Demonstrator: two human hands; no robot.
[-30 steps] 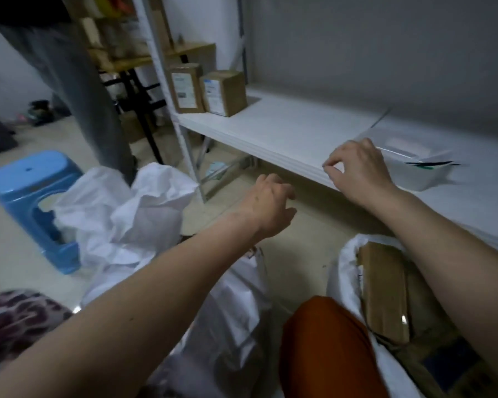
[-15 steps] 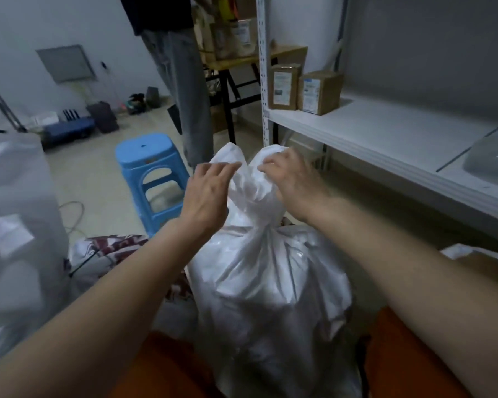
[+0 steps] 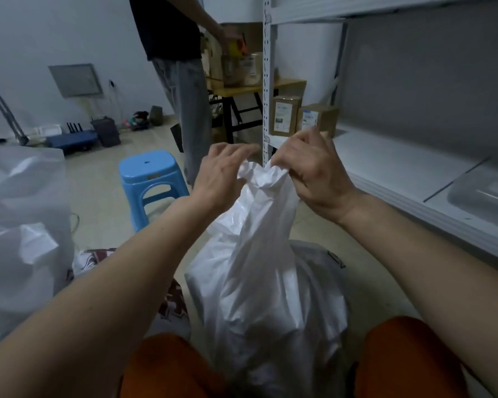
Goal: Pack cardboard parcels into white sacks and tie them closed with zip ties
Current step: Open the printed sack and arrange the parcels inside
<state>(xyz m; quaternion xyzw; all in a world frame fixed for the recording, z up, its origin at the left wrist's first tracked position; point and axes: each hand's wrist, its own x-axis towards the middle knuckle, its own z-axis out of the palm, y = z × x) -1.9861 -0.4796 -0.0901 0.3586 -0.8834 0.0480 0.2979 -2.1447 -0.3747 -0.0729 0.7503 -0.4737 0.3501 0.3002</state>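
A full white sack (image 3: 270, 288) stands on the floor between my knees, its top gathered into a twisted neck. My right hand (image 3: 311, 173) grips the bunched neck from the right. My left hand (image 3: 222, 173) lies against the neck's left side, fingers spread and loosely bent over the crumpled top. Whatever is inside the sack is hidden. Two cardboard parcels (image 3: 285, 116) with white labels stand on the white shelf (image 3: 400, 162) behind my hands. No zip tie shows in my hands.
Another white sack (image 3: 20, 222) bulges at the left edge. A blue plastic stool (image 3: 153, 179) stands on the floor ahead, and a person in grey trousers (image 3: 187, 110) works at a wooden table beyond. A clear plastic tub (image 3: 483, 193) sits on the shelf at right.
A second ago my right hand was on the shelf edge near the tub. The view swung left, and both hands came onto the sack's neck, which is now lifted higher and bunched tighter.
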